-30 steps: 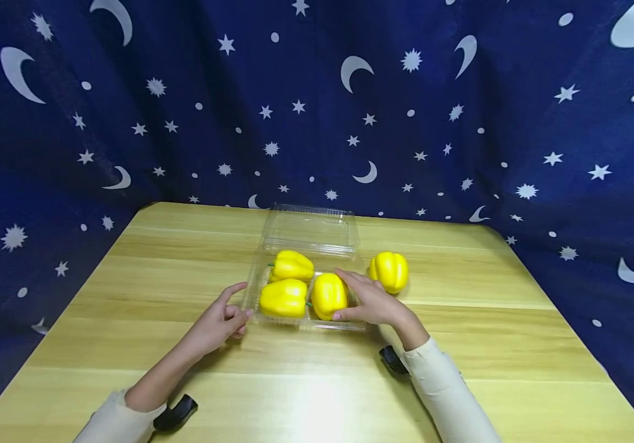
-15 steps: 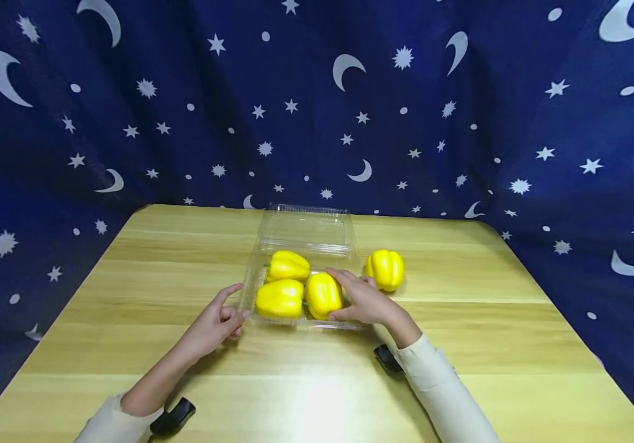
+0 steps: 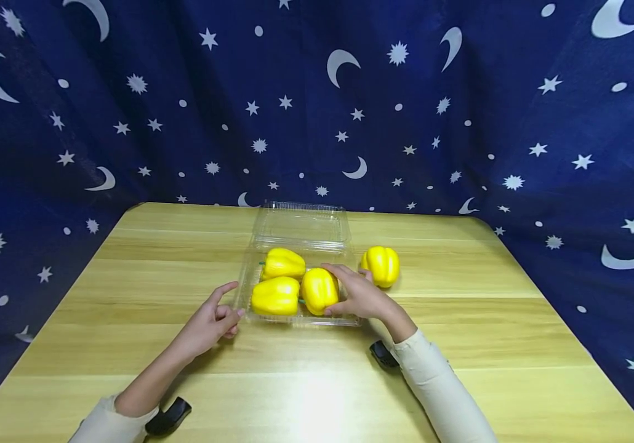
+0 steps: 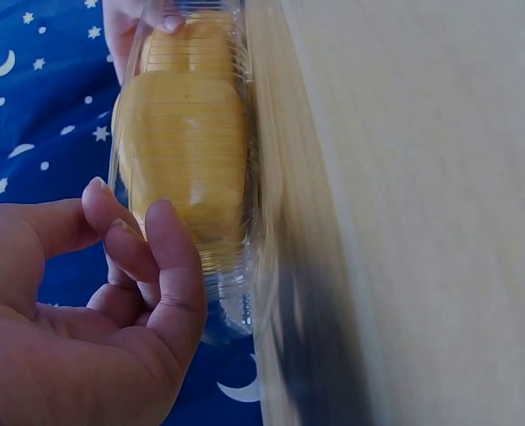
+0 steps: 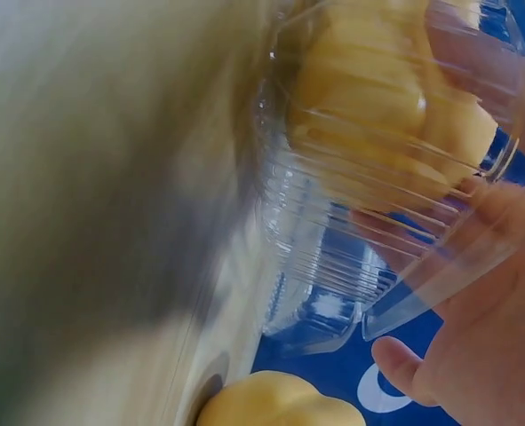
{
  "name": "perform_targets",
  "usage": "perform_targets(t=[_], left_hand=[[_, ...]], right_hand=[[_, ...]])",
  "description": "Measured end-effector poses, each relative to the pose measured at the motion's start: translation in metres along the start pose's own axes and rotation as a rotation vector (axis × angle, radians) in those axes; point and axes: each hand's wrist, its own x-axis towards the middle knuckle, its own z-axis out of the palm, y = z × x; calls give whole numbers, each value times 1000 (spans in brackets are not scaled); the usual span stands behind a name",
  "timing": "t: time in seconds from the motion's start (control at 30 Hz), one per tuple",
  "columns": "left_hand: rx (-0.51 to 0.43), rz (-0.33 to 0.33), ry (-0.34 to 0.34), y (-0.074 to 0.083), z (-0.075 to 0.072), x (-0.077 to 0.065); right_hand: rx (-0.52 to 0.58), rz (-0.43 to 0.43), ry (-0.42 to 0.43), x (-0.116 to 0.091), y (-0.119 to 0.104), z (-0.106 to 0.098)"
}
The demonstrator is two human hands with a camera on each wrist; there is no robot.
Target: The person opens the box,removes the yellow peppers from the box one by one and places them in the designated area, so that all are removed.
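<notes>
A clear plastic clamshell container (image 3: 328, 320) lies open, its lid (image 3: 301, 224) folded back. My right hand (image 3: 367, 299) reaches over its right side and grips a yellow bell pepper (image 3: 319, 291) inside, thumb at the near side and fingers at the far side. Left of that, two more yellow peppers lie in the tray, one (image 3: 275, 296) nearer and one (image 3: 284, 263) behind it. My left hand (image 3: 203, 329) pinches the container's left rim near the front corner; the left wrist view shows the fingertips (image 4: 169, 231) against the ribbed wall.
Just right of the container, beyond my right hand, another yellow pepper (image 3: 381, 266) rests on the wooden table (image 3: 461, 332). A dark blue curtain (image 3: 295, 104) with moons and stars hangs behind the table. Black wrist-camera mounts (image 3: 168, 417) sit under both wrists.
The whole head view has slid slightly, so everything appears a little further left. Both hands keep their places on the container and the pepper.
</notes>
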Motion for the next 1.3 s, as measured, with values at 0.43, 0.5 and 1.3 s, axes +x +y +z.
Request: perform_targets(t=[0.43, 0.5, 1.3], left_hand=[[14, -7, 9, -1, 1, 3], [10, -10, 9, -1, 1, 3], [-15, 5, 0, -1, 0, 0]], right_hand=[[51, 1, 103, -4, 3, -15], [56, 3, 125, -6, 3, -19], [156, 166, 329, -40, 42, -85]])
